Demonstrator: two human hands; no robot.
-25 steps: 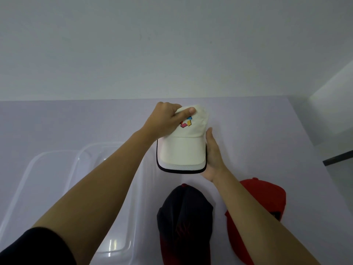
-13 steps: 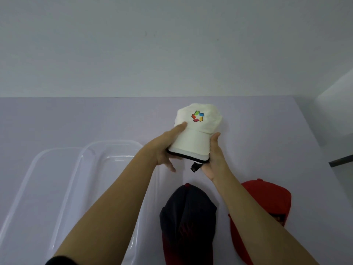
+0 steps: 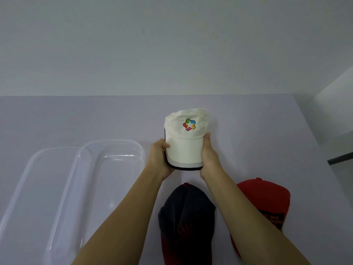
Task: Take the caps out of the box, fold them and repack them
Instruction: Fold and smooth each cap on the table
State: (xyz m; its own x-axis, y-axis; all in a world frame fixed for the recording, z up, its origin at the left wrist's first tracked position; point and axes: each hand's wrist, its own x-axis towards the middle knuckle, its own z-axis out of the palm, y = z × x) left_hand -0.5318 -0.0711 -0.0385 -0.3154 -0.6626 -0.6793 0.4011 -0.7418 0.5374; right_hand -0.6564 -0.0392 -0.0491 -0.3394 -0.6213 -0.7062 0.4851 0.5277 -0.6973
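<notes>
A cream white cap (image 3: 184, 148) with a coloured logo and a dark-edged brim is held above the table, brim toward me. My left hand (image 3: 159, 159) grips the brim's left edge and my right hand (image 3: 209, 157) grips its right edge. Below the white cap a dark navy cap (image 3: 186, 213) lies flat on the table between my forearms. A red cap (image 3: 267, 199) lies to the right of my right forearm. The clear plastic box (image 3: 76, 175) stands at the left with nothing visible inside.
A clear lid or second tray (image 3: 28, 175) lies under or beside the box at its left. The lilac table (image 3: 257, 131) ends at a wall behind and has its right edge near a dark bar (image 3: 340, 159).
My left hand left the cap's crown and moved down to the brim's left edge. The white cap turned so its logo faces me, and both hands now hold the brim sides.
</notes>
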